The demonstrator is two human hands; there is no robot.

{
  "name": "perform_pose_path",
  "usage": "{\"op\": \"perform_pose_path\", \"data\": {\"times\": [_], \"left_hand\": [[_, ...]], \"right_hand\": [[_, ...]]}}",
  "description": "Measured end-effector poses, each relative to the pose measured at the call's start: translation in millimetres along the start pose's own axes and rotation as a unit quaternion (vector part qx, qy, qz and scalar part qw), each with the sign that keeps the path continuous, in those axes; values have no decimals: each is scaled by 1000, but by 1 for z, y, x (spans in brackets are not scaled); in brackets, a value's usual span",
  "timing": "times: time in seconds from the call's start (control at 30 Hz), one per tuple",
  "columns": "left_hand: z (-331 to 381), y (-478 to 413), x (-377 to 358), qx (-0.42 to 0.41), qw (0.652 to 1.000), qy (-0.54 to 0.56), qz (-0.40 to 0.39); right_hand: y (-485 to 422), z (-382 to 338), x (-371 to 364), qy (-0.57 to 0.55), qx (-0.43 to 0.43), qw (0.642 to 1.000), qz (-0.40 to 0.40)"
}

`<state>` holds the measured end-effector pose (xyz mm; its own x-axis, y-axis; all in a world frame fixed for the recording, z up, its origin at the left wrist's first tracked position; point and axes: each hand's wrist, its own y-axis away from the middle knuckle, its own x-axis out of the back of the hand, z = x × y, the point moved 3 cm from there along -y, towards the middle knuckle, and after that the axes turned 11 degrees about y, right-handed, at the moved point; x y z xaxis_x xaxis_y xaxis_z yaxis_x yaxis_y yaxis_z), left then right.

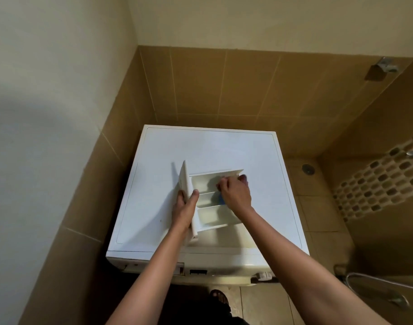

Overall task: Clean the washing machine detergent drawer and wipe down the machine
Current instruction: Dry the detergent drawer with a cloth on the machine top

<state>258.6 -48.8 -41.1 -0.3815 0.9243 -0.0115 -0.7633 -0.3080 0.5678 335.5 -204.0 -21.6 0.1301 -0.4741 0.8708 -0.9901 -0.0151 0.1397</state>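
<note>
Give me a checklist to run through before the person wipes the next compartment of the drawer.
1. The drawer is out of the machine and lies on the washer top: ok.
2. The left hand has a grip on the drawer's front panel: ok.
3. The right hand is down inside the drawer: ok.
4. The right hand's grip on the blue item beneath it: cannot tell.
5. Compartments free of residue: cannot tell, too blurred.
</note>
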Motion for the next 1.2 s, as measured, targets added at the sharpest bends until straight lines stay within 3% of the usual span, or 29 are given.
{"op": "perform_pose_path", "data": {"times": [0.07, 0.17, 0.37, 0.53, 0.63, 0.7, 0.8, 0.93, 1.0, 1.07, 1.13, 1.2], "left_hand": [[0, 3, -3, -14, 1000, -3, 15], [2, 3, -5, -21, 999, -3, 34], [4, -1, -4, -12, 999, -8, 50], [2, -5, -2, -23, 999, 7, 49], [0, -5, -2, -19, 998, 16, 53], [0, -3, -2, -16, 998, 26, 50], [2, 1, -2, -12, 998, 44, 51], [7, 3, -3, -25, 997, 53, 55], [7, 3, 0, -29, 997, 51, 48], [6, 0, 2, -31, 998, 44, 31], [8, 2, 1, -30, 998, 49, 4], [9, 3, 0, -30, 997, 64, -16]], "right_hand": [[-9, -10, -10, 117, 26, 992, -36], [-20, -21, -19, 184, 31, 979, -78], [-17, -66, -37, 177, 156, 963, -132], [-9, -22, -18, 115, 250, 949, -154], [-22, 6, -3, 178, 210, 950, -146], [-30, 17, 0, 195, 122, 965, -122], [-29, 4, -12, 137, -6, 985, -108], [-3, -51, -41, 127, 65, 984, -108], [7, -57, -39, 61, 72, 992, -86], [11, -46, -31, -109, 34, 991, -64], [14, -40, -23, -315, -31, 947, -47], [12, -45, -22, -450, -92, 887, -44]]}}
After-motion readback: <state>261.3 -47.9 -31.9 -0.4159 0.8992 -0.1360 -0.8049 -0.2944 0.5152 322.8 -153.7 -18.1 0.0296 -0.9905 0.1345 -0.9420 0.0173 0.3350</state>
